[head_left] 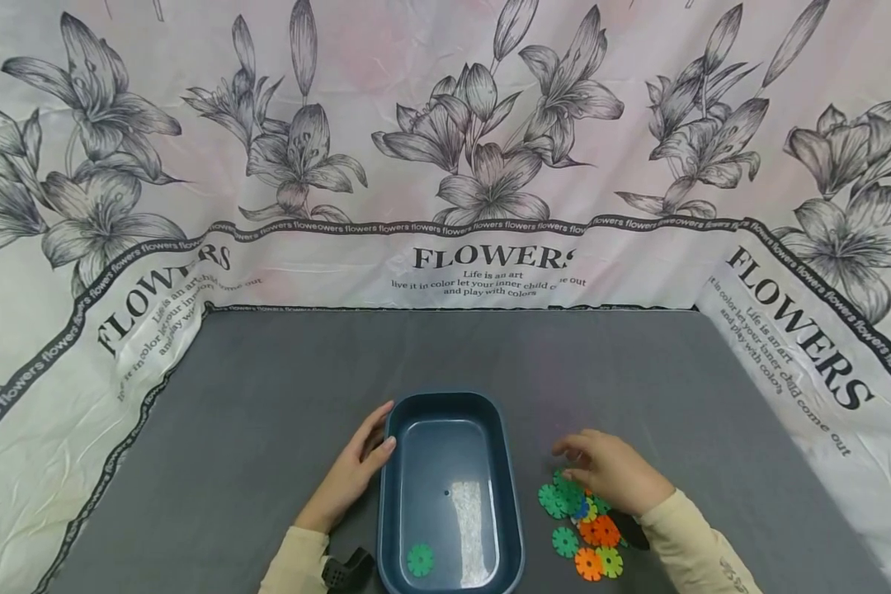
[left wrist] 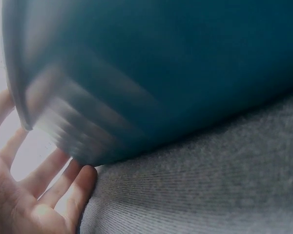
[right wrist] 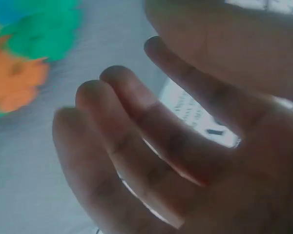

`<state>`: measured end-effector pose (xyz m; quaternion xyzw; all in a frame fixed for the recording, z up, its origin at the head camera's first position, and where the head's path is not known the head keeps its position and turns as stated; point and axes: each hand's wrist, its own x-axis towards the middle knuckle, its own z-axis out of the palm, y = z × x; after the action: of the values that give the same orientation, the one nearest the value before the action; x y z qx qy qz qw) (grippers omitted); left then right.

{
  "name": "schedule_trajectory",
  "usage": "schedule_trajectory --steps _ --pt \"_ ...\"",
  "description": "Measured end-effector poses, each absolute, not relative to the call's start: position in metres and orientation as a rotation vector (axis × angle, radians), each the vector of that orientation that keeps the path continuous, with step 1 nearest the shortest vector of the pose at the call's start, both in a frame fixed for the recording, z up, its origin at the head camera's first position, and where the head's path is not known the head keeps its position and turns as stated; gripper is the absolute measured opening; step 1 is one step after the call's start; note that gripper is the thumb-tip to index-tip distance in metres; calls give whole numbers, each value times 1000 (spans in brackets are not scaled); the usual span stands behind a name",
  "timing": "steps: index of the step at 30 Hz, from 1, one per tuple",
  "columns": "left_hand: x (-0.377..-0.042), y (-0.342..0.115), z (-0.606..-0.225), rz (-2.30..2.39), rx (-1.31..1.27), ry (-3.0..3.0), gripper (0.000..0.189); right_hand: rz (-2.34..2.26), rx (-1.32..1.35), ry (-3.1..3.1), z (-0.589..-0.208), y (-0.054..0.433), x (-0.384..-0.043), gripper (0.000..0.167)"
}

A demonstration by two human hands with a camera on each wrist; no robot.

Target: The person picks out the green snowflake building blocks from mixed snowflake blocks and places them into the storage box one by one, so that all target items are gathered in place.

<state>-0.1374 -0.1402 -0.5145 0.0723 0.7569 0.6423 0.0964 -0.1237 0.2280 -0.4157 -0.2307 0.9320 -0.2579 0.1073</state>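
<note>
A blue-grey rectangular tray (head_left: 516,495) stands on the grey cloth, with one green notched plastic disc (head_left: 419,560) lying inside near its front. My left hand (head_left: 356,466) rests against the tray's left side, the thumb at the rim. In the left wrist view, its fairly straight fingers (left wrist: 83,187) touch the outer wall. To the tray's right lies a loose heap of notched plastic discs (head_left: 600,530) in green, orange, yellow-green and blue. Just above the heap's far side hovers my right hand (head_left: 616,470), its fingers loosely bent. The right wrist view shows nothing held between them.
Grey cloth (head_left: 304,371) covers the work surface. Around it runs a white border cloth (head_left: 327,272) printed with lettering and flowers. A black strap (head_left: 349,569) is on the left wrist, close to the tray's left wall.
</note>
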Motion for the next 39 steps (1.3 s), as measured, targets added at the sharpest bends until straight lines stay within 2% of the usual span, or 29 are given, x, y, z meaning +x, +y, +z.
schedule_trajectory --steps 5,12,22,33,39 --pt "-135 -141 -515 1901 226 2248 54 -630 -767 2708 -437 236 -126 29" --pt "-137 -141 -513 1923 193 2235 54 -710 -787 2678 -445 238 -133 19" --pt "-136 -135 -513 1925 217 2303 54 -956 -610 2497 -453 247 -138 18" --pt "-136 -128 -516 1972 316 2457 50 -1061 -590 2424 -456 254 -146 17" --pt "-137 -126 -516 2008 276 2460 49 -1101 -511 2433 -454 258 -149 18"
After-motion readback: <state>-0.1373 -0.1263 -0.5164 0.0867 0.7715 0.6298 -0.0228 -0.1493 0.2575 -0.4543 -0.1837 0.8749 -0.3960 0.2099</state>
